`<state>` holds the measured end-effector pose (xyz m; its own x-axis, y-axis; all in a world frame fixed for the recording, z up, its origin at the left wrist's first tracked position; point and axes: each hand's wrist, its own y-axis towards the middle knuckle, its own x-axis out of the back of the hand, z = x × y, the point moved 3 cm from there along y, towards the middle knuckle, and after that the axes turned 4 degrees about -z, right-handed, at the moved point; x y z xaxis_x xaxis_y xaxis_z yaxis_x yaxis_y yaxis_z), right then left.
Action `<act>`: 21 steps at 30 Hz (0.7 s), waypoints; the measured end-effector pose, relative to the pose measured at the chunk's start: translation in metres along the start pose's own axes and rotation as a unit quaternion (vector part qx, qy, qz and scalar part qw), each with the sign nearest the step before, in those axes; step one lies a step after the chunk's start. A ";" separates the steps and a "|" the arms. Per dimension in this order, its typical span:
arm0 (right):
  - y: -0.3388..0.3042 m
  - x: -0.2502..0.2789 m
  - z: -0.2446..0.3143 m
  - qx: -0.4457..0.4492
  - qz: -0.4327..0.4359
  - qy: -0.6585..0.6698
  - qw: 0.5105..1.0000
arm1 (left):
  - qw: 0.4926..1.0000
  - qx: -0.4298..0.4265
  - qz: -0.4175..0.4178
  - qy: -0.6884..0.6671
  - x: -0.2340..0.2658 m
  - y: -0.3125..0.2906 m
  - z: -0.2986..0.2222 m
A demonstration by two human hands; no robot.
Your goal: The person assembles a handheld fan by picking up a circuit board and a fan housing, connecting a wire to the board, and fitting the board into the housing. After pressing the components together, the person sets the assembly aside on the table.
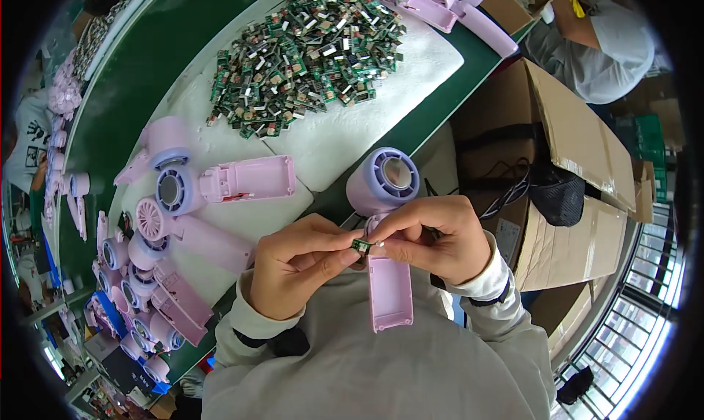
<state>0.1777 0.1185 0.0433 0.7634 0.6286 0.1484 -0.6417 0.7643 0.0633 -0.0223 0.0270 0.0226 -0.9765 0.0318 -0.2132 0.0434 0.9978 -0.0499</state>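
In front of my body, my left hand [304, 262] pinches a small green circuit board [360, 245] between thumb and fingertips. Right up against the board, my right hand [440, 236] has its thumb and forefinger closed; a small pale bit shows at their tips, too small to name. Below and between the hands is a pink handheld fan. Its round fan head [383, 181], with a lilac ring, points away from me, and its open, hollow handle [391, 295] reaches toward me. My fingers hide the joint between head and handle.
A large heap of circuit boards [304, 57] lies on white foam sheets [418, 60] over a green table. More pink fans [172, 192] with open handles lie at the left. Cardboard boxes [579, 148] and a dark mesh bag [557, 196] stand at the right. Another person [612, 49] sits at the upper right.
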 end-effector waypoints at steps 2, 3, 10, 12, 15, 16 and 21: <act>-0.005 0.010 0.000 -0.023 -0.019 -0.021 0.999 | 1.000 0.003 0.011 -0.001 -0.003 0.004 0.006; -0.004 0.011 0.001 -0.018 0.001 -0.027 0.999 | 0.999 0.003 0.035 -0.015 -0.005 0.005 0.010; 0.007 0.012 0.022 -0.011 0.087 -0.052 0.995 | 1.000 -0.004 -0.023 -0.014 -0.005 -0.001 0.007; 0.016 0.008 0.027 -0.016 0.102 -0.056 0.993 | 0.999 -0.015 -0.034 -0.037 -0.001 -0.003 0.008; 0.028 -0.004 0.031 -0.008 0.134 -0.053 0.990 | 0.996 -0.034 -0.064 -0.043 0.007 -0.009 -0.001; 0.025 -0.008 0.032 -0.013 0.134 -0.052 0.990 | 0.996 -0.036 -0.064 -0.045 0.006 -0.016 -0.004; 0.013 -0.012 0.031 0.001 0.155 -0.070 0.985 | 0.994 -0.039 -0.099 -0.029 -0.010 -0.042 0.000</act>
<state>0.1585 0.1164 0.0732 0.5126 0.8064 0.2949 -0.8432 0.5376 -0.0045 -0.0144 -0.0150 0.0266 -0.9504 -0.1665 -0.2629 -0.1668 0.9858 -0.0212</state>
